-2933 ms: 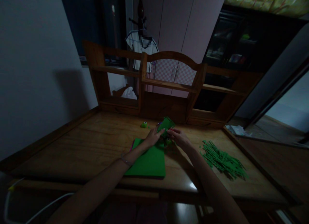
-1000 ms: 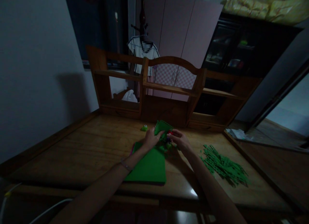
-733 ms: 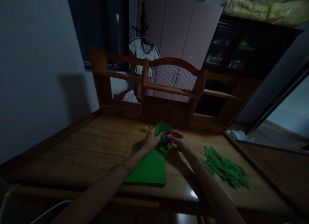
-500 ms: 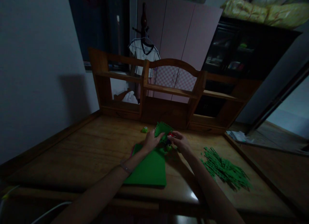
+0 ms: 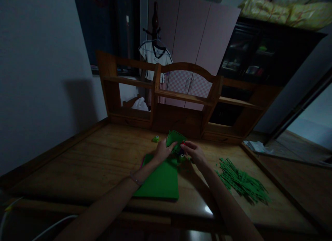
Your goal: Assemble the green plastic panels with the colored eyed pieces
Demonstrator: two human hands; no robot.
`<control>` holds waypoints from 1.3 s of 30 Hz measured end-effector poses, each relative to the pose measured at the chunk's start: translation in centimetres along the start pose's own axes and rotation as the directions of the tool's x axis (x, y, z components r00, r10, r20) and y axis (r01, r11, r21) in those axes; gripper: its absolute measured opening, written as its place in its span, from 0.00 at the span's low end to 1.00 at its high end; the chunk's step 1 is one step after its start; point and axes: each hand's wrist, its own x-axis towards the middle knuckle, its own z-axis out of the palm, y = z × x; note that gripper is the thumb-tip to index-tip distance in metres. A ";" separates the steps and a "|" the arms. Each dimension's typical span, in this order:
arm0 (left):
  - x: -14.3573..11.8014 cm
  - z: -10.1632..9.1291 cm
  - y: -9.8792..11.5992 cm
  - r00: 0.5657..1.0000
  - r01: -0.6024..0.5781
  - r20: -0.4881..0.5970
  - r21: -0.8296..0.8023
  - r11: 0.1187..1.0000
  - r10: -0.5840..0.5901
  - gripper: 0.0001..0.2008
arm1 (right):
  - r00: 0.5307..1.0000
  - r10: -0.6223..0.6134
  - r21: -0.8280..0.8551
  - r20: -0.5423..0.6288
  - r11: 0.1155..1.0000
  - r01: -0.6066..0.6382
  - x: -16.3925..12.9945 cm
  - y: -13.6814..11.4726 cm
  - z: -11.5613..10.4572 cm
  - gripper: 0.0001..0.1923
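Dim head view of a wooden desk (image 5: 103, 158). At frame centre the left hand (image 5: 163, 151) pinches the lower left edge of a small green perforated sheet (image 5: 175, 137), which tilts up and away toward the shelf unit (image 5: 181, 95). The right hand (image 5: 195, 152) is closed on a small red-tipped tool (image 5: 183, 143) touching the sheet's right edge. The sheet lies between and just above both hands, its long axis running lower left to upper right. Below the hands lies a green sheet stack (image 5: 162, 180); green punched strips (image 5: 241, 182) sit right of centre, a small green punch (image 5: 155, 139) left of centre.
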 end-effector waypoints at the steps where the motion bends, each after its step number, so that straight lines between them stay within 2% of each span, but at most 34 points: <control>1: 0.0 0.0 0.1 1.000 -0.003 0.002 0.006 1.000 0.003 0.18 | 1.000 -0.005 -0.001 -0.007 1.000 0.005 -0.1 -0.1 0.0 0.21; 6: 0.0 -0.1 0.3 1.000 -0.014 -0.005 0.013 1.000 0.014 0.17 | 1.000 -0.003 0.001 -0.031 1.000 0.003 -0.2 0.1 0.2 0.20; 13: 0.0 0.1 -0.1 1.000 -0.015 -0.004 0.017 1.000 0.015 0.17 | 0.997 -0.082 0.169 -0.015 0.982 0.083 0.9 1.5 0.4 0.24; 19: -0.1 0.0 0.3 0.999 -0.033 -0.002 0.041 0.999 0.033 0.17 | 1.000 -0.017 0.019 -0.005 1.000 0.017 0.2 0.4 0.3 0.22; 22: -0.1 0.0 0.5 0.999 -0.036 0.010 0.054 0.998 0.036 0.17 | 0.999 -0.039 -0.016 0.024 0.999 0.039 -0.1 0.1 0.4 0.21; 29: -0.1 0.0 0.2 1.000 -0.022 0.010 0.026 0.999 0.022 0.18 | 0.995 -0.075 0.024 0.073 0.997 0.074 0.1 0.6 0.3 0.18; 35: -0.2 -0.2 0.5 1.000 -0.008 0.002 0.012 1.000 0.008 0.18 | 1.000 -0.023 0.099 -0.007 0.995 0.023 0.6 1.1 0.5 0.20; 39: -0.2 -0.2 0.7 1.000 -0.008 -0.004 0.007 1.000 0.008 0.17 | 0.999 -0.035 0.122 0.002 0.992 0.034 0.9 1.5 0.4 0.20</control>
